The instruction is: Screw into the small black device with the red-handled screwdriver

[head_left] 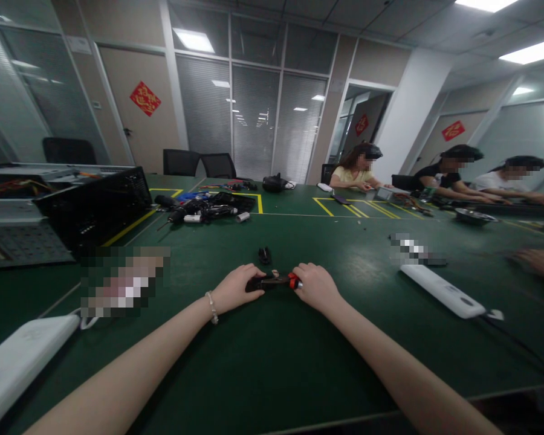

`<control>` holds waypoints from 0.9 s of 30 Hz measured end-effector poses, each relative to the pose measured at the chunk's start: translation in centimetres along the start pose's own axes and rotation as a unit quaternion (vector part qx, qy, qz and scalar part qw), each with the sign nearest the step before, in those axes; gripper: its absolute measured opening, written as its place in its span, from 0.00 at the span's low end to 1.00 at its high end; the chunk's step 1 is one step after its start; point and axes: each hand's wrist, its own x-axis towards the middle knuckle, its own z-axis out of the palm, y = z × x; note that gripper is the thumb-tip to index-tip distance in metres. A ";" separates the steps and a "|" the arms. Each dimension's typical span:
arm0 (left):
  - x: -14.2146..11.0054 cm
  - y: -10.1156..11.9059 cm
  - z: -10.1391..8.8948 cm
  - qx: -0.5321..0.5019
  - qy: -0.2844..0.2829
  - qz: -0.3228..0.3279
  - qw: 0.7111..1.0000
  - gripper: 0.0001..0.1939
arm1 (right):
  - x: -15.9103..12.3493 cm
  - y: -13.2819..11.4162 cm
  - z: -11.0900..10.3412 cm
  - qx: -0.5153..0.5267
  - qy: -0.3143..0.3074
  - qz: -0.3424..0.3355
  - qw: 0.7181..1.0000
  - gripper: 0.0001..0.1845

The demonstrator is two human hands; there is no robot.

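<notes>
Writing observed: a red diamond-shaped paper sign (145,98) with gold Chinese characters, fixed to a beige door (142,145); exact wording not legible. A second red diamond-shaped sign (361,125) on a dark open door (377,115) and a third (453,131), far right, bear similar lettering, too small to read with certainty.

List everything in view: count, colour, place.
table: one, green, foreground
held item: apparently one, black and red, centre
small item: one, black, beyond held item
computer case: one, black and grey, left
loose parts: uncountable, mostly black, left of centre
slab devices: two, white, left and right
bowl: one, silver, right
chairs: several, black, beyond table
signs: three, red, background
people: three, yellow, black, white tops, far right
extra hand: one, blurred, right edge
left hand: one, holding black end
right hand: one, holding red end
</notes>
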 end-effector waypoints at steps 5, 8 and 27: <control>0.0 -0.1 0.0 0.001 0.000 0.000 1.000 0.16 | -0.1 0.1 0.2 0.011 -0.003 0.004 1.000 0.12; 0.0 -0.1 0.1 0.004 -0.001 0.001 1.000 0.16 | -0.1 0.2 0.4 0.009 0.001 0.002 1.000 0.11; -0.1 0.2 -0.1 -0.001 -0.003 -0.011 1.000 0.16 | -0.1 0.1 0.1 0.008 -0.012 0.001 1.000 0.11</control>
